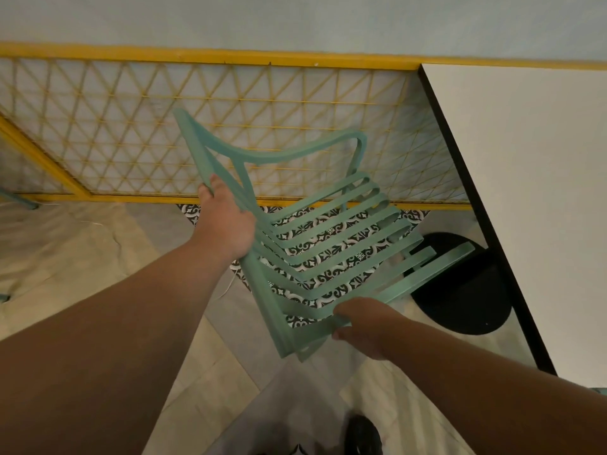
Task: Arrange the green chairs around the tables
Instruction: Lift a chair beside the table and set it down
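Head view, the only one I have. The green chair [274, 303] hangs tilted between both arms, in front of the yellow lattice fence [131, 133] and above the patterned floor tiles [328, 251]. I cannot tell whether any leg touches the floor.

The left grip [226, 221] is curled round the chair's side rail up where the armrest loop begins. The right grip [364, 326] pinches the near end of the slatted part, thumb beneath and fingers over the edge.

The rail I hold runs from far left down towards me, and the slats reach away from it to the right, their free ends pointing at the white tabletop [525, 192] and sitting just above its black round base [460, 290].

So the tabletop lies to the right of the chair, with the right grip nearer it. I judge the next move is a swing right and a levelling, and the slat ends might catch the tabletop's dark edge.
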The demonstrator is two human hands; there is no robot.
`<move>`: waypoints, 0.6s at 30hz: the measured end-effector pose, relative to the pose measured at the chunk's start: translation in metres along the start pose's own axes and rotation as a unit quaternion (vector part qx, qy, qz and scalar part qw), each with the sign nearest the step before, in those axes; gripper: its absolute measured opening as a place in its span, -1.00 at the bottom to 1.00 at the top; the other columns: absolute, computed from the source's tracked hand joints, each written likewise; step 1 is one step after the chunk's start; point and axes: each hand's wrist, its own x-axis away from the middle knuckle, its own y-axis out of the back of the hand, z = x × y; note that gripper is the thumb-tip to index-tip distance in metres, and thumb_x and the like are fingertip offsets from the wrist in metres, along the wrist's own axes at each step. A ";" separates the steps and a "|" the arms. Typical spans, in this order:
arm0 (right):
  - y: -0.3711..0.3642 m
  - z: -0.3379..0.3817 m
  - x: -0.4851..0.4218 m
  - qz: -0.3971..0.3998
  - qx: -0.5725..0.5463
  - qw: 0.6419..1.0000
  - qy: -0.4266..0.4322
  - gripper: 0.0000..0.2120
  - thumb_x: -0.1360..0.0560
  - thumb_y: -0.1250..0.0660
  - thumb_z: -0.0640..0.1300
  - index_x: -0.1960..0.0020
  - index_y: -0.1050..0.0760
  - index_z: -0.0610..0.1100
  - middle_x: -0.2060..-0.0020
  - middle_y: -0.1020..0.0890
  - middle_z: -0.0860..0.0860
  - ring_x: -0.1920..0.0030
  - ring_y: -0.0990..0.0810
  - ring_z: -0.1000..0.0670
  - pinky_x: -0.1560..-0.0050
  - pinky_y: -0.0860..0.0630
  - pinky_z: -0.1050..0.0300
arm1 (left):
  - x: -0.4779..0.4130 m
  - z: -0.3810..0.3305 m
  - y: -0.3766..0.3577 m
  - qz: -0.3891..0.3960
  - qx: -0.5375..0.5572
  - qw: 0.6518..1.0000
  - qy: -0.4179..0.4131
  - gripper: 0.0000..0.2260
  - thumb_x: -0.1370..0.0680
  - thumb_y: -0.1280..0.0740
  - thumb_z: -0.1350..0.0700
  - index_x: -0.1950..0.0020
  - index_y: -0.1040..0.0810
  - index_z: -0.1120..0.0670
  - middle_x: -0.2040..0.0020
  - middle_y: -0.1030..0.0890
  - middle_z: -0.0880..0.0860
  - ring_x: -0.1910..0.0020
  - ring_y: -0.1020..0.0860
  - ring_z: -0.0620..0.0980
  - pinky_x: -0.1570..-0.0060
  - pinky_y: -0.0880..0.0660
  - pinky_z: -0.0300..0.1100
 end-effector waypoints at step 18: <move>-0.006 0.070 -0.047 -0.004 -0.069 0.998 -0.008 -0.68 -0.63 -0.33 0.12 -0.17 -0.55 -0.14 -0.01 -0.62 -0.07 -0.05 -0.63 -0.06 -0.09 -0.61 0.02 | -0.065 0.017 0.041 0.041 -0.098 0.993 -0.047 -0.31 -0.66 -0.17 0.20 -0.69 0.16 0.09 -0.67 0.08 0.10 -0.43 -0.38 0.23 -0.24 -0.40 -0.01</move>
